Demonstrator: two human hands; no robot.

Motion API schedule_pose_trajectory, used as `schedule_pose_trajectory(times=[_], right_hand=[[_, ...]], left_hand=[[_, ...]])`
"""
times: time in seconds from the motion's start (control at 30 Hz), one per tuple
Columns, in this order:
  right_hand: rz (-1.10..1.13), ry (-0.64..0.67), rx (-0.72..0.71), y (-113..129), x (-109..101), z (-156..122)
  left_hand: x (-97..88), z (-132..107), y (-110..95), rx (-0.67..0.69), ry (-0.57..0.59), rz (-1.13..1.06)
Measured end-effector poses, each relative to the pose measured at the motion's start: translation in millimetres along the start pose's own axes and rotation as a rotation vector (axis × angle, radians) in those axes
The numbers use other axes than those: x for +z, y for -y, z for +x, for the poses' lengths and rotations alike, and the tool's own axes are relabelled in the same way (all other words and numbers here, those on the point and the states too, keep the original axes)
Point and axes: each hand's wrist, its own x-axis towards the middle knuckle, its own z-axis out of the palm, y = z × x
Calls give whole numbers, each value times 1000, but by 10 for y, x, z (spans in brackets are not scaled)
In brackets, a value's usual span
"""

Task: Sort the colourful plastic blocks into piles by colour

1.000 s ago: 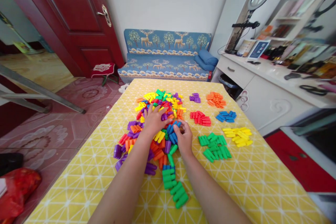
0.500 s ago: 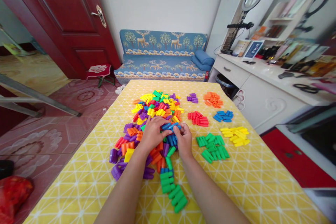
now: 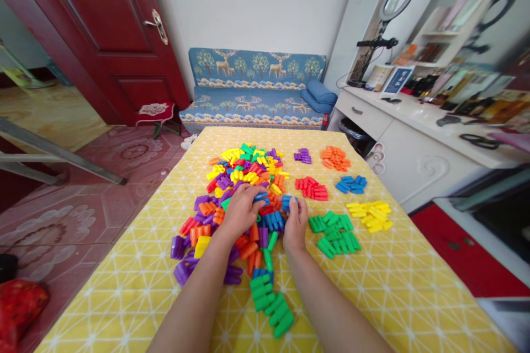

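Note:
Over the near right part of a mixed heap of plastic building blocks (image 3: 248, 176), my left hand (image 3: 242, 210) is closed on a blue building block (image 3: 260, 197), partly covered by its fingers. My right hand (image 3: 296, 226) pinches another blue block (image 3: 286, 202) between thumb and fingers. A gap separates the two held pieces. Below them, in the heap, lie more blue blocks (image 3: 272, 221). Joined green blocks (image 3: 271, 304) lie between my forearms. Purple blocks (image 3: 182, 273) sit left of my left forearm.
On the yellow tablecloth (image 3: 372, 298), to the right, are separate groups of purple (image 3: 302, 155), orange (image 3: 335, 158), red (image 3: 311, 188), blue (image 3: 351, 184), yellow (image 3: 370, 215) and green blocks (image 3: 334, 233). A blue sofa (image 3: 256, 96) stands beyond the table, a white dresser (image 3: 430, 149) at right.
The blue blocks, together between my hands before, are now apart. My right hand has moved slightly right with one piece; my left hand keeps the other near the same spot.

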Motion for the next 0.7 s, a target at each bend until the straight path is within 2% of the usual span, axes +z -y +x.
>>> schedule_pose_trajectory(times=[0.13, 0.23, 0.37, 0.57, 0.63, 0.7], right_hand=[[-63, 84, -88, 2, 5, -15], [-89, 107, -114, -14, 17, -1], [-150, 76, -138, -34, 15, 16], [-100, -6, -143, 89, -53, -61], [-96, -28, -157, 199, -130, 27], [-123, -39, -224, 331, -261, 271]], left_hand=[[-43, -36, -41, 46, -28, 88], [-28, -50, -110, -53, -53, 236], [20, -32, -148, -180, 33, 349], [10, -1, -138, -221, 75, 332], [-6, 0, -132, -230, 87, 322], [-14, -2, -125, -240, 97, 314]])
